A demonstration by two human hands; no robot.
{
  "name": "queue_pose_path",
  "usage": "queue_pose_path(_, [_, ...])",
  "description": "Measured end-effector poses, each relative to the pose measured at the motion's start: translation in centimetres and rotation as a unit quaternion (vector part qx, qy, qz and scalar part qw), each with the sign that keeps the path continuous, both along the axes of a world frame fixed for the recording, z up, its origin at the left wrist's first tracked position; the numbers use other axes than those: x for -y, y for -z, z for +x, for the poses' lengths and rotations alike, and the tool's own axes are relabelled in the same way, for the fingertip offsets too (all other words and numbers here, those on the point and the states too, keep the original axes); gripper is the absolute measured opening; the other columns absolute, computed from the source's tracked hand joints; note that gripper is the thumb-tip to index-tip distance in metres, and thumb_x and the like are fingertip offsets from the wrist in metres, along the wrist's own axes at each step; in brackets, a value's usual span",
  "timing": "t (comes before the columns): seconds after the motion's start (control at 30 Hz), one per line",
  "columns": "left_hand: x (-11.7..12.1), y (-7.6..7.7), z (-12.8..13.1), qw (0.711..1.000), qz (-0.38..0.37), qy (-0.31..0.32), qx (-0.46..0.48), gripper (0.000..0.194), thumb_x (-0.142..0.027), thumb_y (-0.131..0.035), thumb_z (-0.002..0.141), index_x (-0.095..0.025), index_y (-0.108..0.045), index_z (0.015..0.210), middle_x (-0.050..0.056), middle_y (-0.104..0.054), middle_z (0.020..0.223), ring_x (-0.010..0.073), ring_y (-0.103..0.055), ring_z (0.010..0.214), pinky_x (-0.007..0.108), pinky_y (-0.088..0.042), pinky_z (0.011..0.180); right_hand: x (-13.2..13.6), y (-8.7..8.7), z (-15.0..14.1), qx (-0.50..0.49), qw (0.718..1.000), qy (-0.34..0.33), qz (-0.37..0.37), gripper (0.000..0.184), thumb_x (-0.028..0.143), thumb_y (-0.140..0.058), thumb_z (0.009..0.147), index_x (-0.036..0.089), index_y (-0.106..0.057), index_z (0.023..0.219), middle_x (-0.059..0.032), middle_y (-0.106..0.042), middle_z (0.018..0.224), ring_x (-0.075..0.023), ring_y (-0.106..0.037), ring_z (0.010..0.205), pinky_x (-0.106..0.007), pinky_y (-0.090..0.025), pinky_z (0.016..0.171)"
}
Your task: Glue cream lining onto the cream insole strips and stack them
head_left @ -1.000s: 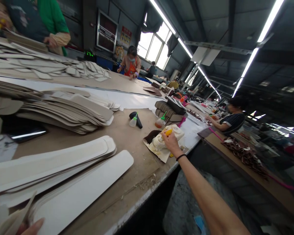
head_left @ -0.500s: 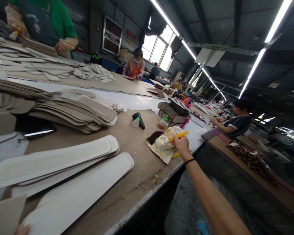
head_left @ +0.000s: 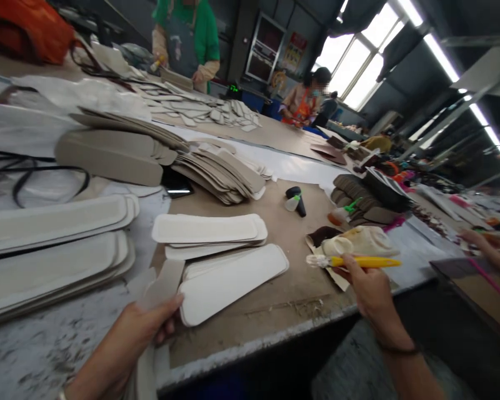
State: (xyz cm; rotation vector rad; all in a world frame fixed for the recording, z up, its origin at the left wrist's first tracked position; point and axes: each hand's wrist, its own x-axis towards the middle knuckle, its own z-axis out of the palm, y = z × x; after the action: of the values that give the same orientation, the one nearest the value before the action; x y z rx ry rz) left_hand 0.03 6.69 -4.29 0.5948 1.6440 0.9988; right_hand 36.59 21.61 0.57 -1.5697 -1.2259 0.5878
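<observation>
My right hand (head_left: 373,289) is closed round a yellow-handled brush (head_left: 364,261), its bristles coated in white paste and pointing left. Just behind the brush is a cream, glue-smeared container (head_left: 377,240), lying on a brown and beige scrap. At the lower left, my left hand (head_left: 150,325) is closed on a beige-grey strip (head_left: 169,282), which shows above and below the fingers; their grip is partly hidden. Its thumb tip touches the left end of a fanned stack of white panels (head_left: 237,283). Behind that stack lie more white panels (head_left: 208,229) with a raised border.
Panel stacks (head_left: 54,266) lie at left, grey-beige ones (head_left: 220,172) farther back. A small green-tipped bottle (head_left: 292,203), a black object (head_left: 302,206) and an amber bottle (head_left: 339,215) stand beyond the brush. The table edge (head_left: 275,347) runs along the front. Other people work across the table and at right.
The view has swung left, so things sit farther right. My right hand has lifted the brush off the glue container, pasted bristles now showing. My left hand has come fully into view with the strip.
</observation>
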Motion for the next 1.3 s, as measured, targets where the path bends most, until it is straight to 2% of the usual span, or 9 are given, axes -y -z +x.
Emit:
queue_pose_path(0.07, [-0.2,-0.2,-0.1,1.000,0.001,-0.003,0.020,0.045,-0.061,-0.070,0.060,-0.018,-0.058,0.057,-0.003,-0.054,0.046,0.0111,-0.044,0.046,0.024,-0.034,0.048,2.2,0.5,-4.8,-0.091,0.991,-0.088,-0.052,0.039,0.049,-0.079,0.067,0.015,-0.070,0.083,-0.0062,-0.071,0.076,-0.0217,-0.069,0.070,-0.032,-0.061,0.066])
queue_pose_path(0.2, [-0.7,-0.2,0.1,0.999,-0.004,0.001,0.036,0.040,-0.057,-0.068,0.055,-0.018,-0.059,0.056,-0.002,-0.054,0.044,0.0115,-0.043,0.044,0.025,-0.032,0.046,6.0,0.9,-13.9,-0.158,0.951,-0.243,-0.105,0.039,0.053,-0.075,0.074,0.016,-0.068,0.082,-0.0036,-0.067,0.078,-0.0185,-0.068,0.070,-0.031,-0.061,0.066])
queue_pose_path(0.33, [-0.6,0.2,-0.1,0.999,-0.005,0.008,0.052,0.042,-0.058,-0.066,0.052,-0.016,-0.060,0.056,0.001,-0.055,0.043,0.0114,-0.043,0.041,0.025,-0.031,0.045,6.9,1.2,-17.3,-0.145,0.934,-0.298,-0.133,0.040,0.054,-0.073,0.074,0.015,-0.066,0.078,-0.0021,-0.062,0.076,-0.0159,-0.065,0.067,-0.029,-0.060,0.065])
queue_pose_path(0.57, [-0.9,0.0,-0.5,0.997,-0.002,0.010,0.080,0.042,-0.058,-0.064,0.049,-0.017,-0.058,0.053,0.000,-0.053,0.042,0.0126,-0.044,0.041,0.027,-0.033,0.045,7.8,0.5,-17.8,-0.074,0.948,-0.291,-0.100,0.035,0.051,-0.069,0.080,0.016,-0.065,0.080,-0.0028,-0.063,0.074,-0.0171,-0.065,0.067,-0.028,-0.058,0.064])
queue_pose_path(0.67, [-0.9,-0.3,-0.7,0.997,0.000,0.014,0.082,0.043,-0.059,-0.064,0.050,-0.017,-0.059,0.056,0.000,-0.053,0.043,0.0126,-0.044,0.042,0.026,-0.033,0.045,8.5,0.9,-18.9,-0.078,0.939,-0.318,-0.103,0.032,0.048,-0.066,0.083,0.016,-0.065,0.082,-0.0028,-0.063,0.074,-0.0170,-0.065,0.067,-0.029,-0.058,0.064])
queue_pose_path(0.77, [-0.9,-0.5,-0.8,0.997,-0.001,0.017,0.080,0.042,-0.058,-0.065,0.053,-0.016,-0.059,0.057,0.000,-0.054,0.044,0.0123,-0.044,0.042,0.026,-0.033,0.046,8.2,1.5,-18.9,-0.032,0.950,-0.302,-0.077,0.031,0.047,-0.065,0.084,0.016,-0.065,0.082,-0.0033,-0.063,0.074,-0.0173,-0.064,0.067,-0.029,-0.056,0.064])
queue_pose_path(1.0, [-0.8,0.2,-0.8,0.998,-0.012,0.020,0.065,0.044,-0.061,-0.065,0.054,-0.018,-0.057,0.055,-0.001,-0.053,0.042,0.0131,-0.044,0.041,0.027,-0.033,0.046,5.1,1.9,-14.3,0.149,0.966,-0.209,0.022,0.027,0.044,-0.060,0.086,0.018,-0.064,0.081,-0.0062,-0.065,0.078,-0.0201,-0.063,0.073,-0.033,-0.053,0.070])
queue_pose_path(1.13, [-0.5,1.1,-0.6,0.999,-0.011,0.001,0.046,0.043,-0.061,-0.064,0.058,-0.019,-0.056,0.057,-0.003,-0.054,0.042,0.0132,-0.044,0.041,0.026,-0.031,0.046,3.8,1.7,-12.2,0.239,0.952,-0.171,0.089,0.025,0.040,-0.056,0.089,0.018,-0.064,0.079,-0.0068,-0.064,0.079,-0.0208,-0.062,0.076,-0.036,-0.052,0.075])
queue_pose_path(1.3, [-0.5,0.9,-0.6,1.000,-0.010,0.003,0.029,0.041,-0.059,-0.066,0.059,-0.020,-0.057,0.053,-0.003,-0.051,0.039,0.0158,-0.044,0.041,0.028,-0.034,0.048,2.9,1.0,-10.5,0.313,0.922,-0.166,0.156,0.017,0.030,-0.053,0.093,0.019,-0.063,0.084,-0.0074,-0.064,0.080,-0.0208,-0.062,0.078,-0.035,-0.053,0.074])
